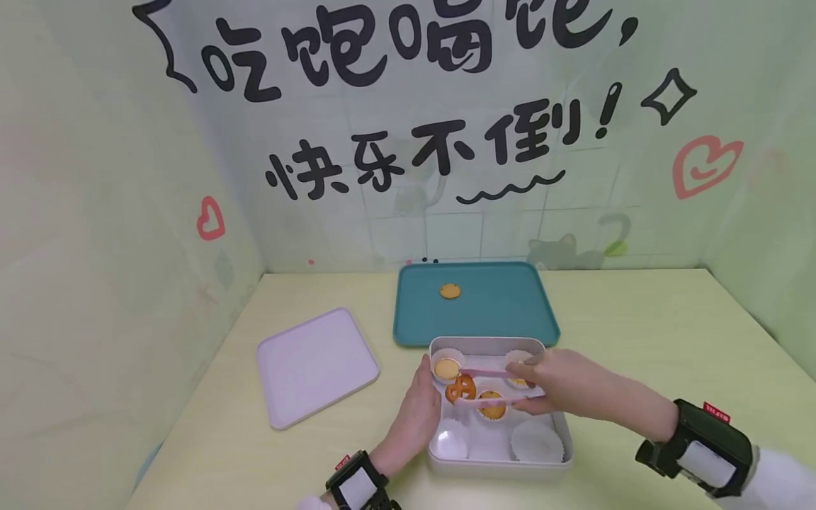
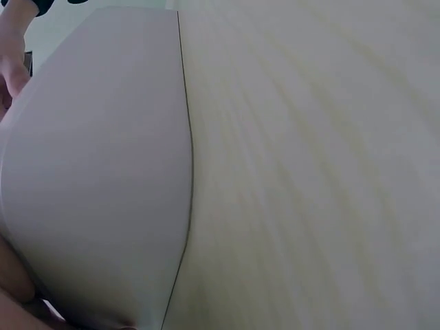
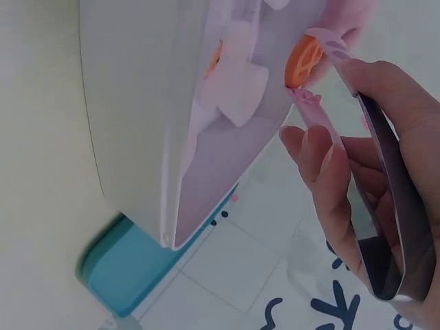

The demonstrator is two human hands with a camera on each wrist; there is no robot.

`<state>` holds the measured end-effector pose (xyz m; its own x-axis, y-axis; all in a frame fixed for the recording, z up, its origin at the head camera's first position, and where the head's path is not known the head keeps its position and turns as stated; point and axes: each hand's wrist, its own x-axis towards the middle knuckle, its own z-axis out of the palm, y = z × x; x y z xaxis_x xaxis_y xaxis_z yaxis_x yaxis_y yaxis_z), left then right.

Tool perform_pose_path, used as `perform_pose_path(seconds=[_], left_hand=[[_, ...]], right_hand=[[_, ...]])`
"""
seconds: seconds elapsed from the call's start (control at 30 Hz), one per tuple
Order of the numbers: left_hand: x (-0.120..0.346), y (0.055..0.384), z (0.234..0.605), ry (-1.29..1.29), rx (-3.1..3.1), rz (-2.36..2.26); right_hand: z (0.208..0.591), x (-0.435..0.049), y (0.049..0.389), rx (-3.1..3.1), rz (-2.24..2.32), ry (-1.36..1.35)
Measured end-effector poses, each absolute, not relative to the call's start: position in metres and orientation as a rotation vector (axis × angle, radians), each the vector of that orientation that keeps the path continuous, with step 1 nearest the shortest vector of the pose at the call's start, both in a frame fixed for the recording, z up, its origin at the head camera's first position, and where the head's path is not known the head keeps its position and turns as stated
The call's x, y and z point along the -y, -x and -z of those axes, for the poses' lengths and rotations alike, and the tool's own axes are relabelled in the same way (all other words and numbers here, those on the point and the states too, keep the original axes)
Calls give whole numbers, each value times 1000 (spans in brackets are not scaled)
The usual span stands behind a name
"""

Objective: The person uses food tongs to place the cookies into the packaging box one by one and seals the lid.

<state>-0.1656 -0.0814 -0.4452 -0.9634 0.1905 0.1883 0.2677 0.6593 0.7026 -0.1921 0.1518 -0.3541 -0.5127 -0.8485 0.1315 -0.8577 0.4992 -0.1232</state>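
My right hand [image 1: 561, 386] grips a pair of tongs [image 3: 385, 179] with pink tips, and the tips pinch an orange-brown pretzel-shaped cookie [image 1: 460, 388]. The pretzel is over the left middle of a pale lilac box [image 1: 497, 467], close to a round cookie [image 1: 492, 409] in a paper cup. My left hand [image 1: 414, 411] rests along the box's left wall, fingers fairly straight. Another round cookie [image 1: 447, 369] sits in a cup at the box's far left. The far-right cup is partly hidden by the right hand. White paper cups [image 1: 537, 441] stand in the near corners.
Behind the box lies a teal tray [image 1: 503, 301] bearing one round cookie [image 1: 450, 291]. A flat lilac tray [image 1: 319, 368] is on the table at left. Printed cloth [image 1: 414, 234] hangs around the table's back and sides.
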Motion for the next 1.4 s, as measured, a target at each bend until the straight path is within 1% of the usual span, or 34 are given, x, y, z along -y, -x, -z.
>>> perform_pose_path(seconds=[0.17,0.43,0.83,1.0,1.2,1.4], left_hand=[[83,166,445,399,2774,1203],[82,167,445,403,2767,1229],[83,165,445,408,2756,1226],[83,165,445,401,2757,1225],[83,164,445,392,2758,1294],[83,165,446,387,2760,1295]], right_hand=[[359,-145,182,2670,-245,-1634],[365,-134,178,2615,-267,-1801],[366,-128,177,2682,-219,-1750],[354,-137,180,2676,-266,-1723],[327,-147,200,2681,-398,-1608],[316,-149,244,2651,-275,-1414]])
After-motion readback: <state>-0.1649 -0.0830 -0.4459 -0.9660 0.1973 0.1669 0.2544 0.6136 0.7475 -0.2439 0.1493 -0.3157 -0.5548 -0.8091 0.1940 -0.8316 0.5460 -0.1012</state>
